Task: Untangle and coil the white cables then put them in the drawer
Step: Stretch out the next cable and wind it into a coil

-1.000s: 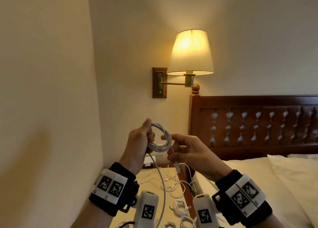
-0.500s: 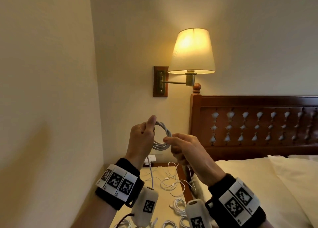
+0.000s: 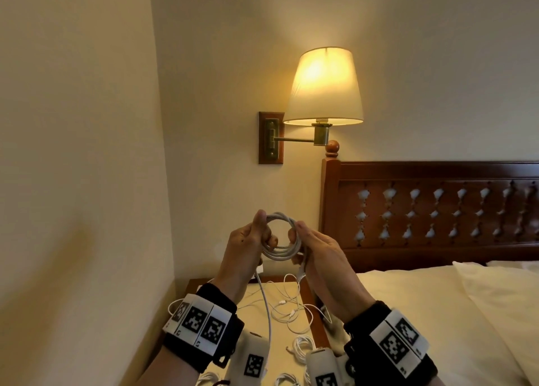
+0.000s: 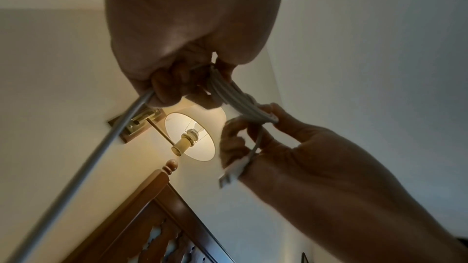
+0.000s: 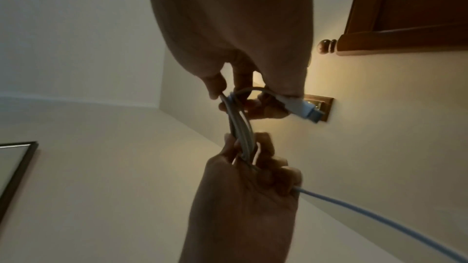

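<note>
Both hands clamped on one white cable coil, held up in front of the wall.

Left hand point(image 3: 248, 245) grips the coil's point(image 3: 281, 253) left side, thumb on top; right hand point(image 3: 318, 254) pinches the right side, with the plug end point(image 4: 231, 173) dangling by its palm. Loose tail point(image 3: 267, 307) drops from the left hand toward the tabletop point(image 3: 297, 339), where other white cables point(image 3: 287, 305) lie tangled and some coiled. Lit wall lamp point(image 3: 323, 86) above; bed point(image 3: 437, 312) on the right.
</note>
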A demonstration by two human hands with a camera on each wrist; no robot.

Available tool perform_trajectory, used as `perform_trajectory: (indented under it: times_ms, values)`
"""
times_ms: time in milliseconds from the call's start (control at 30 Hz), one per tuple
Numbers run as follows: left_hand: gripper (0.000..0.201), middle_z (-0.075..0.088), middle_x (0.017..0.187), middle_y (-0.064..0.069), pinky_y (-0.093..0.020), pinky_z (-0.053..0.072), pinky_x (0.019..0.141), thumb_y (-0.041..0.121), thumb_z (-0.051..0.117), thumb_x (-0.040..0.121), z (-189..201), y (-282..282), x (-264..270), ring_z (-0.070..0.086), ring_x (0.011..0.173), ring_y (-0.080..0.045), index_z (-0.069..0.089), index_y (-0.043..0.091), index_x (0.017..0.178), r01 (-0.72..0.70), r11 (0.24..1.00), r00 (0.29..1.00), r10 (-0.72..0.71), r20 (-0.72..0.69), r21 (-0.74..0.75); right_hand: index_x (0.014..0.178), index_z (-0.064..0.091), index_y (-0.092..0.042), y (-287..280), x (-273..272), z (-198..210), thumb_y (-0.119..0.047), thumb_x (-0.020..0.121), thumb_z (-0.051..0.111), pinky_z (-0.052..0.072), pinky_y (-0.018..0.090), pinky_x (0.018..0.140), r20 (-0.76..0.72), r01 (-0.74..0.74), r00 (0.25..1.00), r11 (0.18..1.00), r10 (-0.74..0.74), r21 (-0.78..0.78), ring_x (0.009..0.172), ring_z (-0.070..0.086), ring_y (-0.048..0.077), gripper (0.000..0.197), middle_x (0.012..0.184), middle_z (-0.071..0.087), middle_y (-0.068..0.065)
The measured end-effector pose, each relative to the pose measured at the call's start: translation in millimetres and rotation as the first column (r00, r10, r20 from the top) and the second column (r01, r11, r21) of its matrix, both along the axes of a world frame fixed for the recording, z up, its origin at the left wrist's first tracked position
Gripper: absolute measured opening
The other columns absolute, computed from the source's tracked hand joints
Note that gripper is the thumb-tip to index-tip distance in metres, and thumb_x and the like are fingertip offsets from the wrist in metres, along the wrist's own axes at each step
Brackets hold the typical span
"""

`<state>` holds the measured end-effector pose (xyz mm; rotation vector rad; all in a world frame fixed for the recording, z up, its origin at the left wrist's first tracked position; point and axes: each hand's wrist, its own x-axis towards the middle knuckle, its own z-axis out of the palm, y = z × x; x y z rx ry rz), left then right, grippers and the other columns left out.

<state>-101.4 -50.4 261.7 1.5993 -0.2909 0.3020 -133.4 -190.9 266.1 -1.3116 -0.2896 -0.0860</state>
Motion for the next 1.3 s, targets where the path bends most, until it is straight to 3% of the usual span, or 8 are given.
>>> perform_trajectory:
  times_ms: [200, 333, 533, 600, 733, 900, 1067, 1300]
  values:
    - [0.038, 0.05, 0.065, 0.008, -0.023, 0.035, 0.062, 0.047, 0.043, 0.095, -20.0, 7.0, 7.7, 0.04, 0.059, -0.004, 0.069, 0.029, 0.075, -0.03, 0.998, 0.985, 0.02, 0.173, 0.053, 0.087, 0.062, -0.002, -0.6, -0.5, 10.3, -0.028, 0.098, 0.048, 0.048, 0.033, 0.086, 0.004, -0.073, 0.997, 0.946, 0.076, 0.316, 0.078, 0.061, 0.019, 0.032, 0.079, 0.066, 0.008]
    - [0.032, 0.046, 0.054, 0.014, -0.019, 0.031, 0.05, 0.039, 0.044, 0.093, -40.4, 28.5, 13.3, 0.037, 0.049, -0.004, 0.063, 0.019, 0.078, -0.132, 0.969, 0.928, 0.047, 0.369, 0.208, 0.084, 0.055, -0.009, -13.2, 1.6, 19.3, -0.03, 0.094, 0.049, 0.04, 0.028, 0.067, 0.002, -0.14, 0.988, 0.879, 0.157, 0.455, 0.055, 0.047, 0.01, 0.024, 0.074, 0.057, 0.005]
    - [0.024, 0.058, 0.07, 0.014, -0.013, 0.041, 0.062, 0.04, 0.043, 0.098, -74.6, 72.5, 29.4, 0.055, 0.065, -0.004, 0.055, 0.031, 0.079, -0.406, 0.824, 0.807, 0.119, 0.579, 0.396, 0.087, 0.055, -0.008, -36.4, 11.4, 22.2, -0.03, 0.101, 0.04, 0.043, 0.024, 0.057, -0.04, -0.17, 0.975, 0.846, 0.219, 0.505, 0.048, 0.037, 0.007, 0.031, 0.06, 0.041, -0.004]
    - [0.023, 0.06, 0.071, 0.01, -0.024, 0.045, 0.063, 0.036, 0.044, 0.098, -79.9, 74.2, 24.3, 0.057, 0.067, -0.006, 0.052, 0.032, 0.077, -0.404, 0.721, 0.857, 0.083, 0.508, 0.563, 0.089, 0.057, -0.006, -37.3, 17.3, 21.4, -0.029, 0.101, 0.04, 0.042, 0.026, 0.063, -0.053, -0.135, 0.982, 0.865, 0.183, 0.483, 0.048, 0.041, 0.008, 0.03, 0.058, 0.042, -0.004]
    - [0.025, 0.056, 0.077, 0.005, -0.026, 0.044, 0.067, 0.032, 0.032, 0.104, -62.3, 30.9, -24.9, 0.057, 0.073, -0.012, 0.053, 0.026, 0.092, -0.164, 0.307, 0.931, -0.267, 0.25, 0.937, 0.094, 0.06, -0.004, -30.3, 25.5, 16.8, -0.028, 0.1, 0.046, 0.046, 0.026, 0.066, 0.008, -0.091, 0.996, 0.979, 0.091, 0.182, 0.058, 0.054, 0.011, 0.028, 0.067, 0.057, 0.003]
    - [0.027, 0.051, 0.066, 0.013, -0.016, 0.034, 0.056, 0.045, 0.035, 0.101, -5.1, 5.9, -50.5, 0.049, 0.057, -0.006, 0.048, 0.031, 0.081, -0.144, 0.609, 0.832, -0.352, 0.429, 0.78, 0.091, 0.063, 0.005, -18.5, 14.6, 13.9, -0.03, 0.096, 0.049, 0.05, 0.022, 0.066, 0.208, 0.0, 0.977, 0.967, 0.055, -0.254, 0.065, 0.06, 0.016, 0.038, 0.071, 0.065, 0.007]
    - [0.028, 0.053, 0.067, 0.018, -0.012, 0.038, 0.06, 0.044, 0.046, 0.097, 15.9, 13.8, -37.1, 0.054, 0.063, -0.004, 0.057, 0.026, 0.079, -0.265, 0.754, 0.765, -0.214, 0.607, 0.6, 0.091, 0.067, -0.003, -27.4, 8.7, 13.7, -0.032, 0.098, 0.045, 0.05, 0.021, 0.067, 0.258, 0.053, 0.959, 0.825, 0.114, -0.562, 0.064, 0.062, 0.013, 0.037, 0.07, 0.066, 0.002]
    - [0.029, 0.056, 0.074, 0.012, -0.011, 0.037, 0.063, 0.034, 0.045, 0.099, 9.5, 29.9, -15.7, 0.052, 0.068, -0.005, 0.061, 0.015, 0.083, -0.243, 0.799, 0.773, -0.183, 0.608, 0.55, 0.076, 0.055, -0.011, -38.2, 8.6, 18.2, -0.032, 0.103, 0.035, 0.031, 0.023, 0.053, -0.042, -0.315, 0.947, 0.903, 0.317, -0.293, 0.049, 0.029, 0.009, 0.04, 0.055, 0.034, -0.006]
